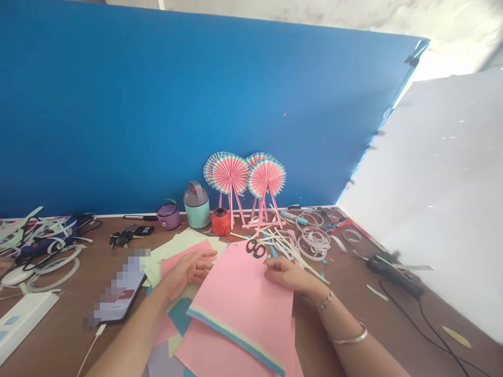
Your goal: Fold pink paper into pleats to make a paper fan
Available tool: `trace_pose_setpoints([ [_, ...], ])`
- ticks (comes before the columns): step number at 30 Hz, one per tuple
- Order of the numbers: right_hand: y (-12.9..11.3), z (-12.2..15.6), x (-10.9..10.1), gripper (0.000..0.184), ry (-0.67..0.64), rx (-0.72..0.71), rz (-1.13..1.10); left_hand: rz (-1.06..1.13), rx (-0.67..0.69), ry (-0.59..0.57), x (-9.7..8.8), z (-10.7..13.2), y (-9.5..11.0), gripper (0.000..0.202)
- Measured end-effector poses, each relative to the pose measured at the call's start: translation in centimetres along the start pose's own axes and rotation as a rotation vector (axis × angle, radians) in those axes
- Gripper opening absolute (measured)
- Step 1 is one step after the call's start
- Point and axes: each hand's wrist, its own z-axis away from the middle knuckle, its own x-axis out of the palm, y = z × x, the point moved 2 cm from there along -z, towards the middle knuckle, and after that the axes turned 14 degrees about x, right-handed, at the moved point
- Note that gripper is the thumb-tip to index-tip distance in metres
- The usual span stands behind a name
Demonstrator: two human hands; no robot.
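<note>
Pink sheet: lying front and center on the paper pile, between the two hands, slightly skewed. The main sheet [243,288] is flat, with a cream and blue stripe along its near edge.
Right hand: it's on the right side of the sheet, fingers curled and thumb tucked close. The right hand [283,273] touches the paper, but honestly I can't make out if it's pinching it or just resting there.
Left hand: loosely curled, nothing gripped that I can see. The left hand [192,269] is right by the sheet's left edge; contact is hard to call.
Scissors: black-handled scissors [255,248] at the sheet's far end, not in either hand.
How far along: my read is the striped border is done on this one, but no pleats in it. Any pleating would be left.
Paper pile: another pink sheet [220,348] underneath, plus teal paper [183,314], pale green sheets [178,242] and a ridged pink piece [172,261] near the left hand.
Pleated discs: four, up on pink stands at the back, looking pretty much finished. Front ones are the left disc [230,174] and right disc [266,178].
Around them: red spool [220,224], mint container [197,209], coiled strips [314,242] off to the right.
</note>
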Motion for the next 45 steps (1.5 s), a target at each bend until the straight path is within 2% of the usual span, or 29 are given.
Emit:
trace_pose_setpoints([
  [3,0.0,0.2,0.4,0.021,-0.056,-0.035,0.068,-0.107,0.099,-0.112,0.7,0.1,-0.4,0.061],
  [5,0.1,0.3,0.7,0.017,-0.082,-0.029,0.100,-0.154,0.167,-0.166,1.4,0.2,-0.4,0.052],
  [9,0.0,0.3,0.7,0.011,-0.083,-0.033,0.143,-0.269,0.171,-0.101,1.9,0.1,-0.4,0.032],
  [11,-0.1,0.0,0.4,0.010,-0.005,-0.025,0.121,-0.243,0.157,-0.101,1.6,0.1,-0.5,0.030],
  [15,0.0,-0.5,-0.8,0.013,0.324,0.005,0.059,-0.311,0.115,-0.054,0.8,0.5,-0.7,0.024],
  [17,0.2,-0.7,-1.2,0.013,0.385,0.008,0.052,-0.390,0.072,-0.017,0.6,0.8,-0.8,0.022],
  [19,0.5,-0.7,-1.4,0.012,0.377,0.012,0.061,-0.439,0.056,-0.019,0.6,1.0,-0.8,0.019],
  [21,0.6,-0.6,-1.3,0.010,0.347,0.004,0.089,-0.463,0.062,-0.071,0.9,0.9,-0.8,0.017],
  [26,0.6,-0.6,-0.4,0.011,0.294,0.001,0.242,-0.540,0.046,-0.161,1.2,0.1,-1.2,0.028],
  [32,1.4,-1.2,-0.2,0.011,0.314,-0.013,0.351,-0.747,0.180,-0.146,1.8,0.1,-1.3,0.019],
  [34,1.5,-1.2,-0.1,0.013,0.319,-0.015,0.374,-0.898,0.314,-0.126,2.8,0.6,-0.8,0.020],
  [36,1.3,-1.2,0.0,0.019,0.335,-0.025,0.405,-1.032,0.492,-0.207,4.2,1.2,-0.3,0.026],
  [38,0.8,-1.0,-0.1,0.024,0.420,-0.074,0.435,-1.165,0.579,-0.294,5.3,1.8,-0.4,0.032],
  [41,0.3,-0.7,-1.2,0.022,0.766,-0.207,0.423,-1.298,0.606,-0.369,6.1,2.1,-1.1,0.034],
  [43,0.4,-0.5,-2.2,0.024,1.010,-0.258,0.405,-1.346,0.613,-0.341,5.9,1.8,-1.7,0.035],
  [45,1.0,-0.5,-3.2,0.027,1.177,-0.199,0.442,-1.375,0.609,-0.272,5.4,1.5,-2.3,0.038],
])
